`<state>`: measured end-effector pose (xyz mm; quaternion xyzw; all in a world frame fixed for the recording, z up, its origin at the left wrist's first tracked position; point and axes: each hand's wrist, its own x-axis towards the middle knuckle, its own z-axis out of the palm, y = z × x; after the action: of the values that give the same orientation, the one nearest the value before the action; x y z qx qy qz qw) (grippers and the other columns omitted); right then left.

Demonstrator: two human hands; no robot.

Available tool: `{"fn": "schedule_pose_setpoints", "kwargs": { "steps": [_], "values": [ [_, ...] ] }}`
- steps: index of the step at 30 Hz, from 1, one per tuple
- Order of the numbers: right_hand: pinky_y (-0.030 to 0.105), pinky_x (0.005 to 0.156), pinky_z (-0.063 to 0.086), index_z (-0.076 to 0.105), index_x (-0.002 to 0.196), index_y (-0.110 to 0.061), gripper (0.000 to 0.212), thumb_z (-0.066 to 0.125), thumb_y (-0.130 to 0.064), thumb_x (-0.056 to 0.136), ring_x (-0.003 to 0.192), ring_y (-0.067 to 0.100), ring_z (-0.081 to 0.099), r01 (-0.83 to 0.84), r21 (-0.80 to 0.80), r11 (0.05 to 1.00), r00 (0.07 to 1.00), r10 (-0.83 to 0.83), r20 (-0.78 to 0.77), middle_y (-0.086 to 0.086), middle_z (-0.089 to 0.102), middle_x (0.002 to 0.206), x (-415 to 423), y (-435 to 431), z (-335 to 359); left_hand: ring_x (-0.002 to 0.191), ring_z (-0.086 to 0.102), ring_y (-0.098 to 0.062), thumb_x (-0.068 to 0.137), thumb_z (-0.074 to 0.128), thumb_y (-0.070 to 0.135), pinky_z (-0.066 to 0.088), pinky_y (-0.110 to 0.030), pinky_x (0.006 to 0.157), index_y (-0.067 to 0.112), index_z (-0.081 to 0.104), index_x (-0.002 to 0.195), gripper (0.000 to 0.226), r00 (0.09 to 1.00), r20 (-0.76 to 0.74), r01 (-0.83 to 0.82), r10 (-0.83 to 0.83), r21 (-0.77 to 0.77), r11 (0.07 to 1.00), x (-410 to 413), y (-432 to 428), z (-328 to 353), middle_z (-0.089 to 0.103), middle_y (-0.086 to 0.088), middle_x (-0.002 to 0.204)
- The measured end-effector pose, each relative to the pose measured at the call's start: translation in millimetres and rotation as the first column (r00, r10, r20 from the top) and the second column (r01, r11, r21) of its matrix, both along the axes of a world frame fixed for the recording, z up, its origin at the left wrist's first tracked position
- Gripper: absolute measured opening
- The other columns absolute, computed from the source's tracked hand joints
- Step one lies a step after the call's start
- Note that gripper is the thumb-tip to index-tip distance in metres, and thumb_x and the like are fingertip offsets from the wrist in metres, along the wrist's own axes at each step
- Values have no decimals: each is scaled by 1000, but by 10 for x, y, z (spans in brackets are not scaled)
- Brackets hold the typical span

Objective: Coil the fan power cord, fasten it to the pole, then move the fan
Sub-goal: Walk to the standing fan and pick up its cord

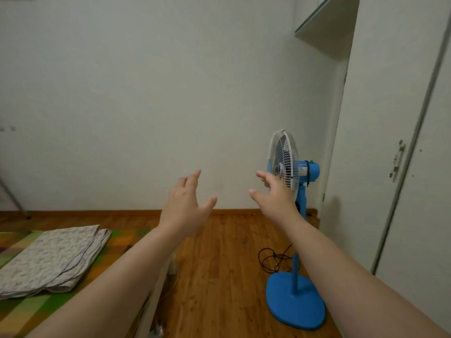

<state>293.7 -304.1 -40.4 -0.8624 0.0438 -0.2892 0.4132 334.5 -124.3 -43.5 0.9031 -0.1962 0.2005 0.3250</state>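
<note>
From the head view, nothing is done yet: left grip (185,203) and right grip (275,195) are spread and empty, the fan (284,157) just beyond the right one, and its power cord (269,261) lies loose on the floor (219,264) below it, beside the pole (295,267).

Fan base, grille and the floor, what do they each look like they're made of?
Fan base: looks like moulded plastic, uniform bright blue with a soft sheen. Grille: probably thin metal wire with a white coating, judging by the fine radial spokes, though plastic can't be ruled out. Floor: wood or wood-look planks, orange-brown with visible grain and plank seams, slightly glossy.
</note>
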Motion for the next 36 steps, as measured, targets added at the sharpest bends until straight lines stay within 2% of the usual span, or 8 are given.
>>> {"fn": "schedule_pose_setpoints", "kwargs": {
  "steps": [8,19,22,29,34,36],
  "values": [
    [30,105,32,43,136,-18,50,56,-20,87,132,15,38,56,-13,998,998,-56,16,1,45,142,1236,-45,-60,137,29,-20,88,51,45,33,-36,107,25,15,148,72,996,47,72,-73,20,997,1262,-124,-28,30,-3,150],
    [32,106,33,45,133,-16,49,58,-18,86,130,17,41,148,52,988,989,-147,-19,3,47,139,2918,-119,-130,137,29,-21,89,51,44,32,-37,107,23,17,148,71,991,-3,137,-137,58,989,3100,-198,-22,31,-5,149],
    [35,108,35,45,134,-18,49,58,-18,87,131,16,39,167,80,983,986,-164,-41,2,45,141,3291,-280,-204,138,28,-22,89,51,43,32,-37,108,24,17,147,70,987,-40,158,-156,52,986,3533,-363,-116,30,-5,150],
    [33,103,36,44,134,-19,47,56,-19,89,130,16,40,203,100,974,979,-201,-31,2,46,141,4313,-762,-314,137,29,-22,89,51,41,32,-37,107,22,18,147,69,986,-33,164,-162,48,985,4522,-885,-286,31,-4,149],
    [45,102,44,44,134,-22,47,56,-20,89,130,16,39,178,158,971,984,-173,-46,1,44,141,5188,-1121,-306,135,32,-22,89,51,42,34,-38,105,24,18,146,68,991,-24,136,-135,50,989,5385,-1295,-213,33,-3,147],
    [44,103,43,45,133,-21,46,55,-19,89,130,15,39,172,152,973,985,-168,-37,0,45,140,5484,-1275,-280,135,32,-21,89,51,40,34,-38,105,24,19,146,67,991,-24,135,-135,30,990,5669,-1422,-181,34,-3,147]
  ]
}}
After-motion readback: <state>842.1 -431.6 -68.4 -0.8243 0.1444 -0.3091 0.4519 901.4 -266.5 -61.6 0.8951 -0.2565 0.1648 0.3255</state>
